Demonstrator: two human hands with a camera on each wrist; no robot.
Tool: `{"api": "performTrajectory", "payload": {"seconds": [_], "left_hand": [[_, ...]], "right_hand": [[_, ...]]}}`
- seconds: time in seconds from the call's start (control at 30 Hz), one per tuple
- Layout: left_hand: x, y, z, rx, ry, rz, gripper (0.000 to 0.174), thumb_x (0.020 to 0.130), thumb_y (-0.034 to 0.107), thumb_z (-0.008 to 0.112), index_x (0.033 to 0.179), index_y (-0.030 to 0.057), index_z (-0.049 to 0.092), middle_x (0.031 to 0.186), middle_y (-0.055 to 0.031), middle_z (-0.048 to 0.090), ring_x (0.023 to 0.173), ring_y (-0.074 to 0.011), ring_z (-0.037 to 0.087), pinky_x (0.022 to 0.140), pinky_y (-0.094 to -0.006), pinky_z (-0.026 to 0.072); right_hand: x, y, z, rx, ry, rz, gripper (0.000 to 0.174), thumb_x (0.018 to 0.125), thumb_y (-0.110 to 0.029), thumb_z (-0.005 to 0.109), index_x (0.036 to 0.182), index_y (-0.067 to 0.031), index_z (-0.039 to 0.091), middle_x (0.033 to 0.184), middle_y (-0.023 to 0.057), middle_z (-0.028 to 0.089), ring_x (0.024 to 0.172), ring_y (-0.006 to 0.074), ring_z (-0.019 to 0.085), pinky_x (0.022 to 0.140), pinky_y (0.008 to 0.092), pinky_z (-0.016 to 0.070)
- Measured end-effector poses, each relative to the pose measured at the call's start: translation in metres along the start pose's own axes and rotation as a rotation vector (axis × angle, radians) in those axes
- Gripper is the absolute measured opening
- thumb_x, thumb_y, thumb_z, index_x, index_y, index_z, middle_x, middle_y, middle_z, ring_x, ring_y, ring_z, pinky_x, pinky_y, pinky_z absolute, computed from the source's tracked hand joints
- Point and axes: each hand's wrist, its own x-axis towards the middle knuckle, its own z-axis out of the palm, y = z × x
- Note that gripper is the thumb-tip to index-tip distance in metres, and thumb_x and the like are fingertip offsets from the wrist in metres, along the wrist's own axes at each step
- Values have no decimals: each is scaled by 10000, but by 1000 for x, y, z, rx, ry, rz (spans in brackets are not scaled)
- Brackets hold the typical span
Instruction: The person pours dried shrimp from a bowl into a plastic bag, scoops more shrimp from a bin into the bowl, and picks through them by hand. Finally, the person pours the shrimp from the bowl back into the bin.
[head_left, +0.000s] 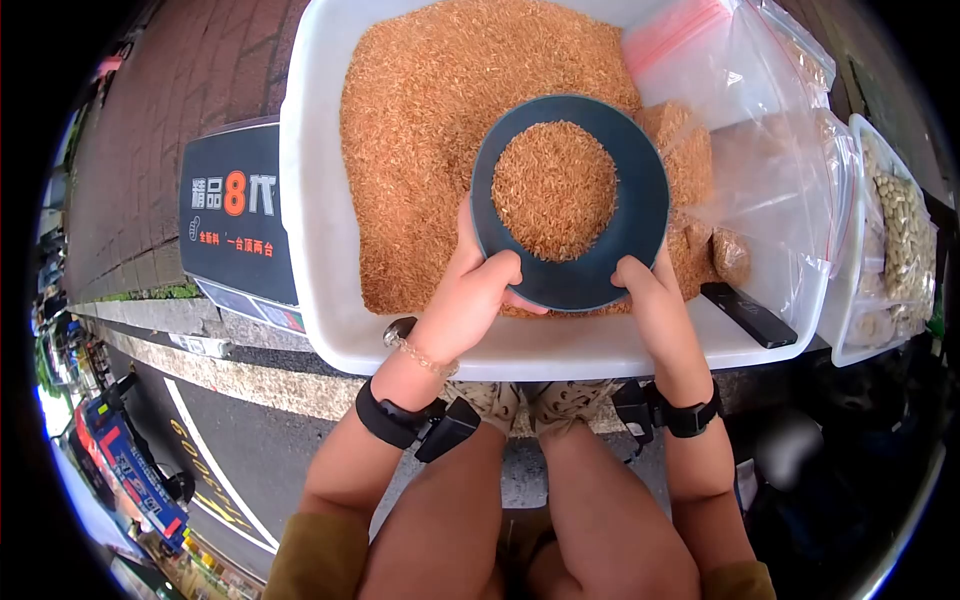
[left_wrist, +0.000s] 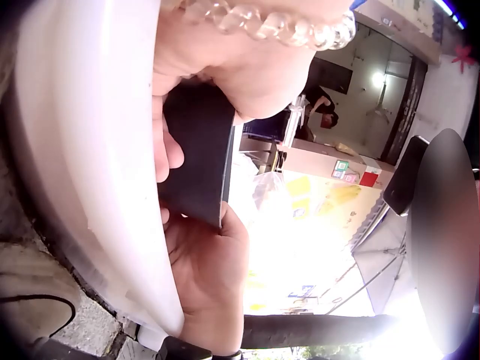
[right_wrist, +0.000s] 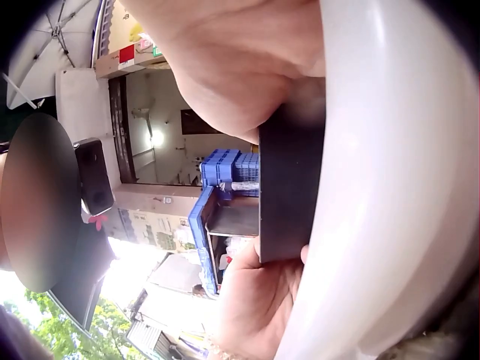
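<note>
Both hands hold a dark blue-grey round bowl (head_left: 635, 235) over a white plastic tub (head_left: 330, 335). A round heap of small reddish-brown, grain-like pieces (head_left: 555, 190) lies inside the bowl. My left hand (head_left: 478, 280) grips the near left side, thumb over the rim and fingers underneath. Opposite it, my right hand (head_left: 648, 300) grips the near right side, its thumb also on the rim. Loose pieces of the same kind (head_left: 420, 120) fill much of the tub beneath. The wrist views show the bowl's dark side wall (left_wrist: 199, 150) between both hands; some fingers are hidden.
Clear plastic bags (head_left: 760, 150) lie along the tub's right side, with a black phone-like object (head_left: 748, 314) near its front right corner. A second white tray (head_left: 845, 340) holds bagged pale pieces at right. A dark printed box (head_left: 240, 215) stands at left.
</note>
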Motion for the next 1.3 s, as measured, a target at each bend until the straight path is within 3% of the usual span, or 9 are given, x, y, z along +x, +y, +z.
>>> {"api": "performTrajectory", "payload": {"seconds": [0.07,0.13,0.23,0.37,0.47,0.53,0.63,0.93,1.3], "left_hand": [[3,-6,-5,7,3,-25,725,715,-35,362,1331,107,6,1168,-122,365,879,-171,504,639,-286,521],[11,-19,-16,401,-49,394,721,727,-30,358,1328,130,-7,1179,-135,355,894,-194,516,628,-331,539],[8,-17,-9,144,-70,198,722,734,-35,359,1326,137,-16,1190,-142,347,900,-204,527,619,-321,536],[4,-11,-5,60,-113,80,716,738,-40,354,1321,131,-25,1192,-155,345,896,-213,535,623,-310,535],[5,-12,-5,65,-105,158,709,744,-36,353,1318,134,-26,1181,-160,358,895,-217,541,626,-302,534],[6,-11,-6,72,-110,127,712,740,-36,355,1316,137,-26,1172,-163,369,896,-219,544,607,-309,538],[3,-8,-4,78,-68,88,714,730,-43,361,1323,116,-3,1152,-137,380,873,-172,521,640,-279,504],[1,-13,-1,96,59,184,631,710,-32,406,1309,85,244,947,14,433,741,-50,364,663,-177,345],[4,-18,-9,66,12,214,639,713,-40,396,1309,72,192,1048,-20,416,845,-75,395,730,-202,359]], "right_hand": [[1,4,-3,10,6,1,640,714,54,372,1315,-62,182,1023,29,425,825,81,414,717,204,369],[2,12,-6,-114,-38,-250,652,713,43,368,1318,-81,159,1041,57,439,833,102,472,680,221,437],[2,4,-2,27,-67,67,672,713,27,367,1322,-109,120,1023,93,459,778,130,529,561,247,504],[3,5,-2,38,-40,83,681,714,13,371,1322,-133,99,989,116,472,686,137,543,431,260,505],[-1,-3,3,50,-1,79,669,717,16,367,1318,-130,111,969,111,478,685,132,538,465,254,509],[-8,-12,11,65,104,79,321,738,-17,409,1055,-24,453,812,24,492,713,107,483,618,246,430],[0,-1,0,34,-30,-3,646,723,34,374,1315,-100,153,985,76,462,737,101,510,530,235,484],[1,8,-2,43,16,-98,641,717,72,373,1320,-57,197,1033,22,418,824,73,405,697,199,376],[-1,9,-3,-41,4,-159,625,716,61,393,1308,-18,208,1164,48,388,1018,110,375,874,240,321]]}}
